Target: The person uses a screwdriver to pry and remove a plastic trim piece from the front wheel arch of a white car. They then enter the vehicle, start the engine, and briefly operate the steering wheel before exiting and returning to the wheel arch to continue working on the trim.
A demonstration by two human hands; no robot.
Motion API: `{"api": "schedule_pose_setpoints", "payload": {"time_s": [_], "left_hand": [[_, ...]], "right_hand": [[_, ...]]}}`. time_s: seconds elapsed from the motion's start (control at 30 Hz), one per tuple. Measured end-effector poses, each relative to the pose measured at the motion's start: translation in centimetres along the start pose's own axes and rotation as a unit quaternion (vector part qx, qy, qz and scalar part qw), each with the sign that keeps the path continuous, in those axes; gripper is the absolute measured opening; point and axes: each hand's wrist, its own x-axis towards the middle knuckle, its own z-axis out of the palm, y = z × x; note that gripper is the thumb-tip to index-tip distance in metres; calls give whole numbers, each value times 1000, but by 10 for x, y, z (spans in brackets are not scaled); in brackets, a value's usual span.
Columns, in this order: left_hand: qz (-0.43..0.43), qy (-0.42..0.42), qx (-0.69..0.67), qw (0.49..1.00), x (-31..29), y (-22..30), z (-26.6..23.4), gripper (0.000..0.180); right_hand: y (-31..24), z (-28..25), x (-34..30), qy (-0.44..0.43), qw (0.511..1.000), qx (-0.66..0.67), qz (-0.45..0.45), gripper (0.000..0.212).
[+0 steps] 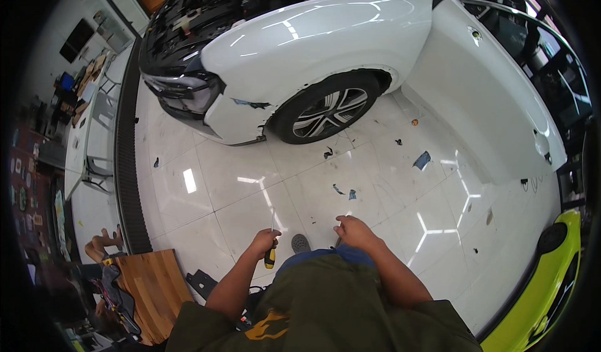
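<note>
Engine bay point(213, 15) exposed; bumper point(230, 123) still on. Left hand point(264, 243) grips screwdriver point(270, 258), clear of car point(313, 36); right hand point(355, 232) half-curled, contents unclear.

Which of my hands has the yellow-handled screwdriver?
Your left hand: it grips the screwdriver by its black and yellow handle, with the thin shaft sticking out past the fist. No such handle shows in your right hand.

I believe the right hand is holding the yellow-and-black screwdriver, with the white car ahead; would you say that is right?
Not quite: the head view shows the left hand holding that screwdriver; the white car is indeed ahead.
</note>
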Motion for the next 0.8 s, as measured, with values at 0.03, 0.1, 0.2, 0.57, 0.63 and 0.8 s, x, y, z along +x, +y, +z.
{"api": "schedule_pose_setpoints", "payload": {"time_s": [0.03,0.1,0.2,0.57,0.63,0.8], "left_hand": [[3,-6,8,1000,1,2,10,22],[11,-21,48,999,9,7,31,25],[75,-15,288,954,26,19,64,29],[119,3,452,884,35,73,125,34],[111,37,454,883,37,74,114,36],[49,27,414,909,47,76,102,39]], "right_hand": [[4,-8,-1,5,1000,11,18,37],[20,-19,-7,14,998,36,45,37],[57,-21,-21,-9,998,21,51,37],[171,-87,-18,-66,994,-52,74,37],[184,-103,-7,-20,996,-60,68,36],[175,-152,-8,120,989,28,75,35]]}}
